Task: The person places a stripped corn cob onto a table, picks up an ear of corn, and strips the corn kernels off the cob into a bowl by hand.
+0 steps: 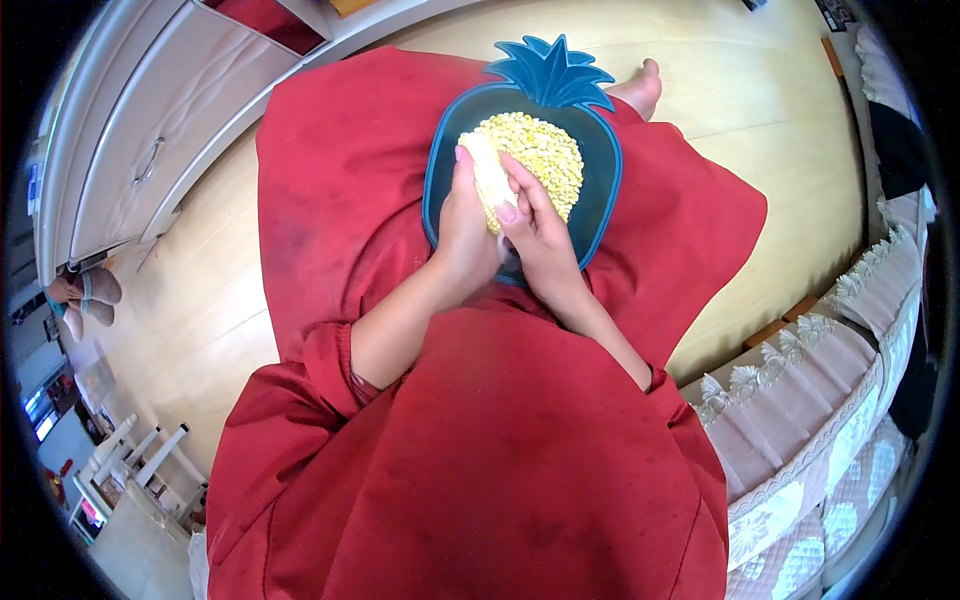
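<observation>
A corn cob, pale and partly stripped of its kernels, is held between my two hands. My left hand wraps it from the left, thumb along its upper part. My right hand grips the lower part, with the thumb pressed on the cob and the fingers curled behind it. Beneath both hands, a dark teal pineapple-shaped bowl rests on the red cloth over my lap. Loose yellow corn kernels are heaped in the bowl, partly hidden by my hands and the cob.
Red cloth covers my lap and legs, and a bare foot shows beyond the bowl. A white cabinet stands at the left. To the right is a lace-trimmed sofa. A white stool sits at the lower left.
</observation>
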`<action>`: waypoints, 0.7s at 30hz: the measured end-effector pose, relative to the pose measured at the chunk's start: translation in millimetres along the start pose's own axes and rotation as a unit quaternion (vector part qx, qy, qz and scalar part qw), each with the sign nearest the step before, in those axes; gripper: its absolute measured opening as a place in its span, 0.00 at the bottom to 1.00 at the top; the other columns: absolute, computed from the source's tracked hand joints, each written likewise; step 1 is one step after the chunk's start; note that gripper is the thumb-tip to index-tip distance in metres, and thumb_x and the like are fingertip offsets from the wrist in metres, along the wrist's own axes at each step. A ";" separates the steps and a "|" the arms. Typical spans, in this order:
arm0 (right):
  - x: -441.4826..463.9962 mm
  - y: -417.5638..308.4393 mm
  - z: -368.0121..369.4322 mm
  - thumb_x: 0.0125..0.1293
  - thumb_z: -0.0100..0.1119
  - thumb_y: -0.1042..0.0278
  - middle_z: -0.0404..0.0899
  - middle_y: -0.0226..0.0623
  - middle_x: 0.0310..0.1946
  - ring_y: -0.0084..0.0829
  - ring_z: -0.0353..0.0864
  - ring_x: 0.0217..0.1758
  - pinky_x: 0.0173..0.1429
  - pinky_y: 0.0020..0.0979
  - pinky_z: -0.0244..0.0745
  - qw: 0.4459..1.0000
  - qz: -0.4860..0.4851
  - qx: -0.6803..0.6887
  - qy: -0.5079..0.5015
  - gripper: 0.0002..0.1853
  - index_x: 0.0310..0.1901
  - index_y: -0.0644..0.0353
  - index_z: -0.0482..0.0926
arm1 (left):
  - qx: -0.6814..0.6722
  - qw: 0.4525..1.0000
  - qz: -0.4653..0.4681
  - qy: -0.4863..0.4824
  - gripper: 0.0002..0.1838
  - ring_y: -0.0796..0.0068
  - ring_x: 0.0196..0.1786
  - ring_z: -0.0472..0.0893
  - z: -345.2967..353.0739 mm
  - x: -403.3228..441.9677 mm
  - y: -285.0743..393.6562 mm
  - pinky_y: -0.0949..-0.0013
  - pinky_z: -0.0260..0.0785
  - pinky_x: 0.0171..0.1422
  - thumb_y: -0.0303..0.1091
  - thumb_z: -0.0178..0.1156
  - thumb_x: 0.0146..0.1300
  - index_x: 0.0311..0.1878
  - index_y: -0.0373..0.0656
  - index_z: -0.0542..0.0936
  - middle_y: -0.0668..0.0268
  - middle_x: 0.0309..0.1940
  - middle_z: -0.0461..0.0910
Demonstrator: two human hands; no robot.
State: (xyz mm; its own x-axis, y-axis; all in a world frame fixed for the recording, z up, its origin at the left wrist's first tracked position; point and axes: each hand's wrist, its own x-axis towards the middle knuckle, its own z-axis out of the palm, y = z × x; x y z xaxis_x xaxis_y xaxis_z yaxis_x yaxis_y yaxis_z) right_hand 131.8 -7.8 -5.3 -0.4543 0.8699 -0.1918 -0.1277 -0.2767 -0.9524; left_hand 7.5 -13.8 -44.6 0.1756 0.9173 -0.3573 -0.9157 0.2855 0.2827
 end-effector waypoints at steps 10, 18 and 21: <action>-1.2 -1.2 10.5 0.77 0.40 0.67 0.67 0.53 0.65 0.48 0.66 0.71 0.75 0.36 0.57 0.968 -0.102 -0.221 0.067 0.21 0.65 0.68 0.67 | 0.089 0.972 0.033 0.213 0.31 0.68 0.57 0.78 48.4 -9.3 -2.5 0.63 0.70 0.63 0.61 0.35 0.77 0.64 0.45 0.69 0.62 0.55 0.77; 2.2 -9.7 7.4 0.81 0.34 0.54 0.67 0.47 0.69 0.39 0.66 0.72 0.75 0.33 0.58 0.998 -0.007 -0.007 0.068 0.27 0.64 0.69 0.71 | 0.084 0.983 0.050 0.153 0.32 0.67 0.58 0.77 45.8 -7.6 -3.7 0.62 0.68 0.64 0.61 0.33 0.77 0.65 0.43 0.67 0.60 0.55 0.75; 5.7 -4.4 -3.5 0.80 0.32 0.46 0.65 0.45 0.71 0.36 0.65 0.73 0.76 0.32 0.57 0.993 0.041 0.099 0.049 0.33 0.67 0.69 0.69 | -0.007 0.995 0.022 -0.101 0.32 0.68 0.59 0.77 3.5 2.7 -5.7 0.63 0.69 0.65 0.61 0.33 0.77 0.65 0.43 0.65 0.58 0.56 0.75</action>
State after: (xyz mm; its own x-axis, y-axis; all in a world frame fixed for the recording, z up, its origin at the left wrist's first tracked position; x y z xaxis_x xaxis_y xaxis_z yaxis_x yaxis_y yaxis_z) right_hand 132.9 -0.3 -3.0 -0.3838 0.8741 -0.2976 -0.2701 -0.4145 -0.8690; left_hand 14.4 -12.0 -44.1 0.2022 0.9664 -0.1586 -0.9289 0.2406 0.2814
